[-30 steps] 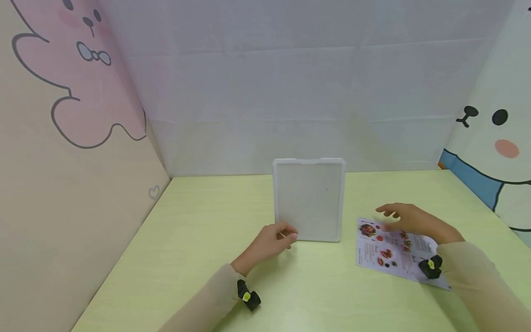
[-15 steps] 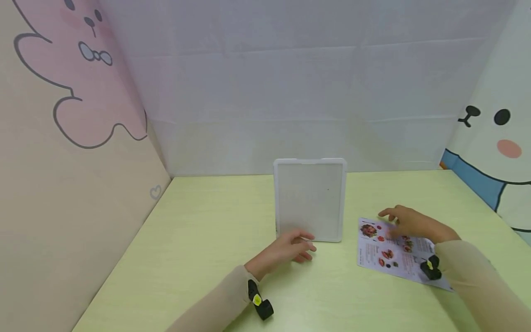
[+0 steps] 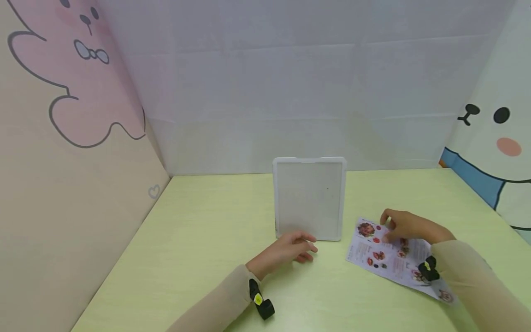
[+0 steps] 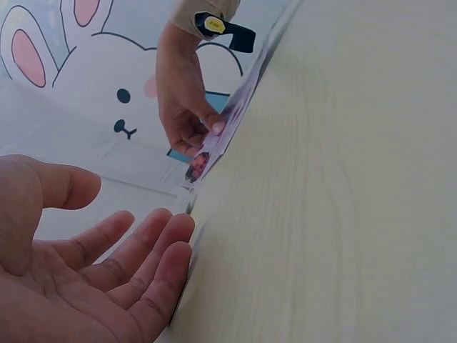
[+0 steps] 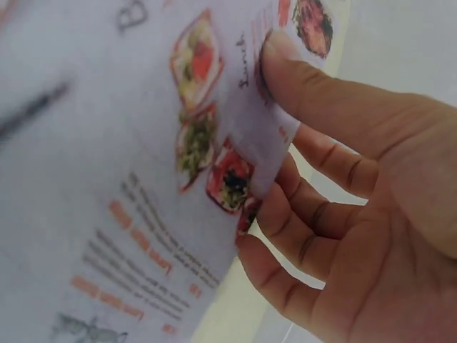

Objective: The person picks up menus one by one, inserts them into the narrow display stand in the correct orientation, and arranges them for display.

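Note:
My right hand [image 3: 412, 227] pinches the far edge of a printed menu sheet [image 3: 379, 263] with food pictures. In the right wrist view the thumb presses on the printed face of the menu [image 5: 143, 143], and the fingers curl behind its edge. The sheet is slightly raised and turned. My left hand [image 3: 286, 249] hovers with relaxed, spread fingers near the lower edge of an upright, white-framed display stand [image 3: 309, 200] with a blank grey panel. Nothing lies in the left palm [image 4: 86, 279] in the left wrist view.
The pale yellow-green tabletop [image 3: 207, 221] lies under everything. A whitish cloth backdrop [image 3: 257, 101] hangs behind it, with cartoon-printed side panels at left [image 3: 83, 184] and right [image 3: 498, 152]. Black cameras are strapped to both wrists.
The left hand has moved right along the stand's base, and its fingers have spread. The right hand has lowered and gripped the menu, which has shifted slightly left and toward me.

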`<state>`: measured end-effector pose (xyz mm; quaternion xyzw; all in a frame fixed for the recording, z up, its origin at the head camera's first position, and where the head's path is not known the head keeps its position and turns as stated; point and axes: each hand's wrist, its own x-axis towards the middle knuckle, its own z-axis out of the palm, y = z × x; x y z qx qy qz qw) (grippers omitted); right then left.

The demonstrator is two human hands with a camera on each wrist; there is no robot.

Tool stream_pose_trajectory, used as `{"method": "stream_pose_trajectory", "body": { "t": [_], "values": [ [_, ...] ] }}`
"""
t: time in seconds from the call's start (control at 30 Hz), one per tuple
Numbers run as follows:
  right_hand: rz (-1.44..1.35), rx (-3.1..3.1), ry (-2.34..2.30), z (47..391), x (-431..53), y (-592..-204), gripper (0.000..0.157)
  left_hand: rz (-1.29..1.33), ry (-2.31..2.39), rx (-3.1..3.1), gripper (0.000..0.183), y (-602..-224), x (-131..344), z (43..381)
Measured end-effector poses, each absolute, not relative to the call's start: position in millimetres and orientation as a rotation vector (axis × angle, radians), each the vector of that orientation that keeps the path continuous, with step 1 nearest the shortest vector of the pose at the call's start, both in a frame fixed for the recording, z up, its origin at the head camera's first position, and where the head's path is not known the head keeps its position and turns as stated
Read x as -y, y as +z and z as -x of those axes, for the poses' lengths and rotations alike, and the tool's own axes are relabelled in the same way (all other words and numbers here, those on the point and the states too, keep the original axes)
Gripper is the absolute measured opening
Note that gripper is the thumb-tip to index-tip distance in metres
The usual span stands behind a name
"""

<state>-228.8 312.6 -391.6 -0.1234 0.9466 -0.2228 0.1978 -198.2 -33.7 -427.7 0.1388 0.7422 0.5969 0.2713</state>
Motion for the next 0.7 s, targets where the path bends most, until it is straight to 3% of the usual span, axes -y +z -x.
{"method": "stream_pose_trajectory", "body": {
  "t": [0.33, 0.57, 0.7],
  "values": [
    [0.280, -2.656, -0.617, 224, -311, -393, 0.044, -0.399, 1.608, -1.994, 0.025, -429, 35, 199],
    [0.312, -2.658, -0.632, 220, -308, -396, 0.034, -0.409, 1.605, -1.994, 0.026, -431, 36, 199],
    [0.344, -2.663, -0.621, 218, -308, -396, 0.043, -0.413, 1.606, -1.988, 0.026, -431, 37, 199]
  ]
}}
